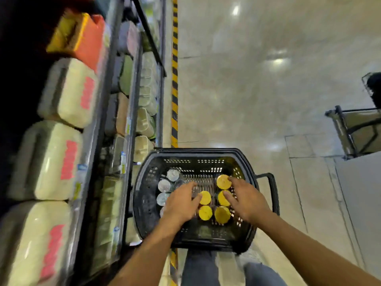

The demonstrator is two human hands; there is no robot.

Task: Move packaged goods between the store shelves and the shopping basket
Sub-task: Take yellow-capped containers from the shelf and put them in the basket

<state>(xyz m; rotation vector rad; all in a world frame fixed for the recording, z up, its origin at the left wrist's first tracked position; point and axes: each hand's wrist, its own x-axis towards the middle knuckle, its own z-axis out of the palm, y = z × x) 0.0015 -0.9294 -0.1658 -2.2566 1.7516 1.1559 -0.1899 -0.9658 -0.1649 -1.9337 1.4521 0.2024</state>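
We see the black, slotted plastic basket [195,151] on the floor at six o'clock, with the shelves [99,129] at its nine. Inside, five round yellow-lidded jars [205,213] stand toward three o'clock and silver-topped ones [164,185] toward nine. Our left hand [181,205] hovers flat with its fingers loosely spread. Our right hand [247,200] is spread too, its fingertips touching two yellow lids.

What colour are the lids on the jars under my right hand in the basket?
Yellow; the round jar lids show best in the head view.
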